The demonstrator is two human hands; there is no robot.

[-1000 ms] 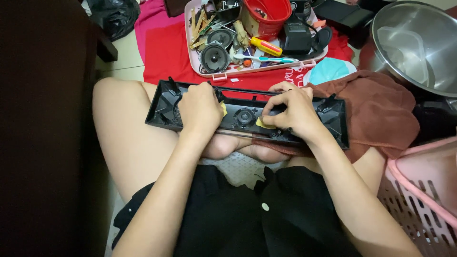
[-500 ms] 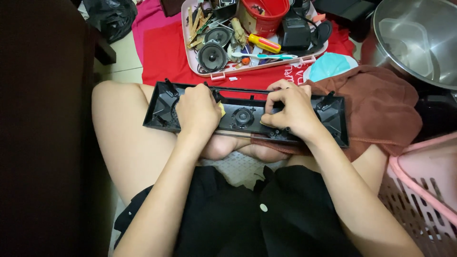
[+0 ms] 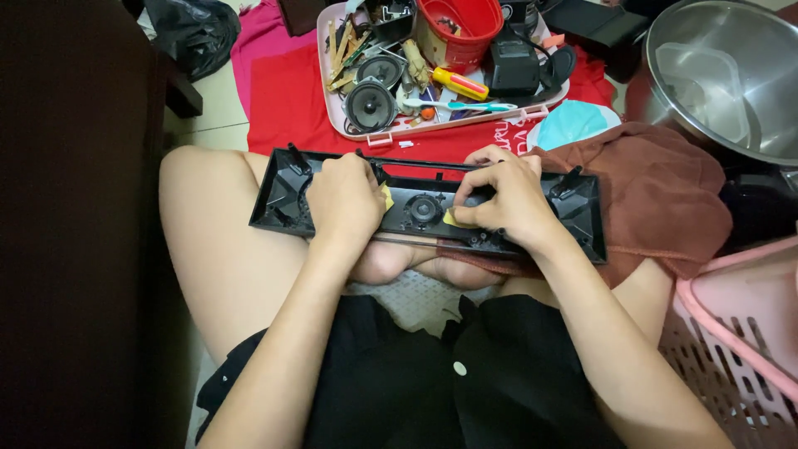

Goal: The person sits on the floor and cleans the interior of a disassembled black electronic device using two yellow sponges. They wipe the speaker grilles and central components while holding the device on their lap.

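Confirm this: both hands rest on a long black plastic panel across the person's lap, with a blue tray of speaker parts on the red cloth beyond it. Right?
Not quite. The head view shows the tray is pink, not blue. Otherwise correct: left hand and right hand rest on the long black plastic panel, with the red cloth beyond.

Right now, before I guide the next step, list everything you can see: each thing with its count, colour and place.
black plastic panel: one, long, black, across the lap, under both hands
yellow pieces: two, on the panel by the fingers
pink tray: one, on the red cloth, full of parts
round speakers: two, black and grey, in the tray
red cup: one, in the tray
screwdriver: one, yellow and red, in the tray
red cloth: one, on the floor
brown cloth: one, under the panel's right end
steel bowl: one, upper right
pink basket: one, lower right
left hand: on the panel
right hand: pinching on the panel
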